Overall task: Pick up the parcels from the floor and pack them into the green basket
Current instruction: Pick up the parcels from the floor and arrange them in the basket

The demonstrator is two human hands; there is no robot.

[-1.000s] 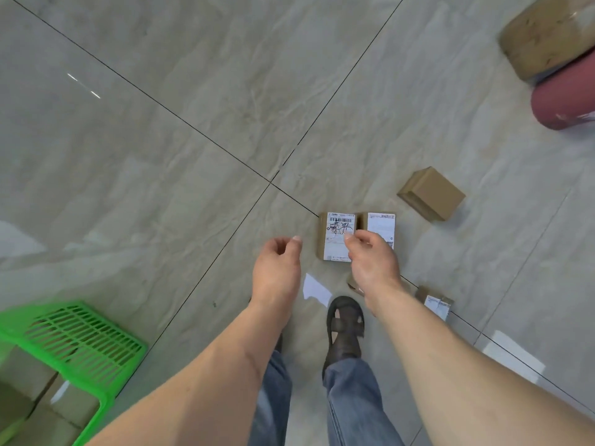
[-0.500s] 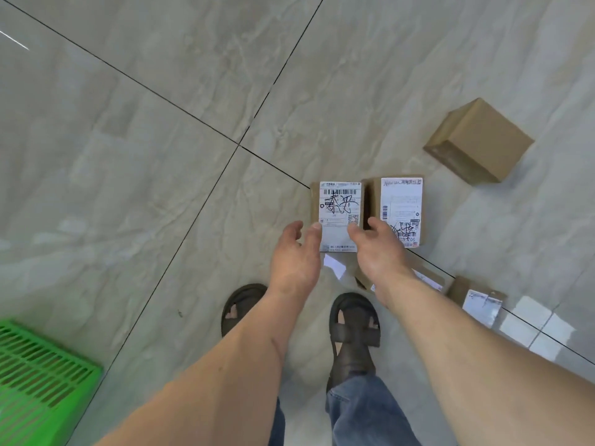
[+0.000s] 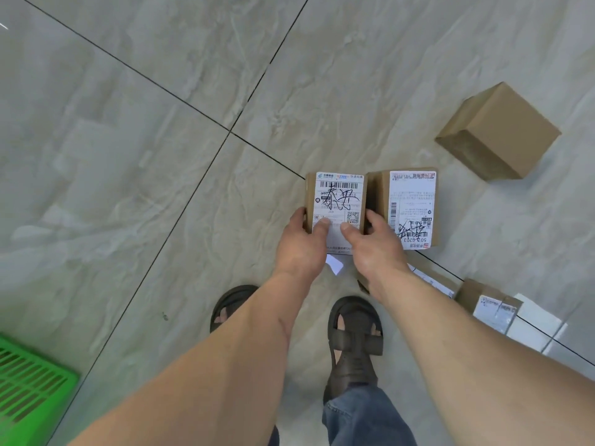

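Both hands, left hand [image 3: 301, 249] and right hand [image 3: 375, 249], clamp the labelled parcel [image 3: 338, 201] on the floor [image 3: 128, 156], so lifting it straight should clear its touching neighbour [image 3: 407, 204] before swinging near-left to the green basket [image 3: 29, 391].

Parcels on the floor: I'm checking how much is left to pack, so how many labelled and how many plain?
Labelled parcels: 4
Plain brown parcels: 1
Total: 5, none yet in the green basket.
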